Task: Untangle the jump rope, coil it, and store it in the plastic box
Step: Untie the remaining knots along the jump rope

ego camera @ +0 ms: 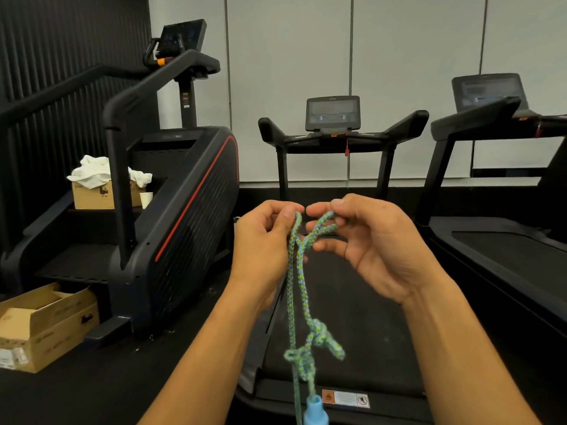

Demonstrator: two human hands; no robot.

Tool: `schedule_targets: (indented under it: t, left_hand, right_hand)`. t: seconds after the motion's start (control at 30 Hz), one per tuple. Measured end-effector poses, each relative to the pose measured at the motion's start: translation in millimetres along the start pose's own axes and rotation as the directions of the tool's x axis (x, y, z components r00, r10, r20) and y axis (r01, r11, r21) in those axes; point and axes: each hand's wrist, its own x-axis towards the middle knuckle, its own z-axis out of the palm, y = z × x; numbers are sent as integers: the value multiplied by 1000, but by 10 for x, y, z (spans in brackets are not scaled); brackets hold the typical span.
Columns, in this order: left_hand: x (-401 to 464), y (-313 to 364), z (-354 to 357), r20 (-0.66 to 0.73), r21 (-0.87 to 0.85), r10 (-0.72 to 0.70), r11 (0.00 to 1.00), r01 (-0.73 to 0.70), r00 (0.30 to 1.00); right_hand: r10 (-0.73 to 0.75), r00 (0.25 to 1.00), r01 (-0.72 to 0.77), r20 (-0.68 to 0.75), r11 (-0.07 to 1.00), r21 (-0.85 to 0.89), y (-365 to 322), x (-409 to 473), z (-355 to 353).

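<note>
Nearest the camera, at the bottom edge, a blue handle hangs on the end of the jump rope, which runs almost straight up from it. Just above the handle sit two knots, one beside and slightly above the other, well below both hands. From there two strands climb side by side, their long axis vertical. Higher up, the left hand pinches one strand between thumb and forefinger, while the right hand is closed on a short bend of rope between thumb and curled fingers. The two pinches nearly touch. Since the tangle lies straight down from both grips, either hand could drop to it; the left looks slightly more directly above. Beyond the hands stands a treadmill, with a cardboard box farther left. No plastic box is in view.
</note>
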Motion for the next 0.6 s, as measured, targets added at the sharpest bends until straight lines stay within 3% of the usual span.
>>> schedule_targets:
  t: [0.6]
  left_hand:
    - [50,-26,-29,-11,-8,110,994,-110,994]
  right_hand:
    - [75,973,-38,-217,985,170,57,91,-127]
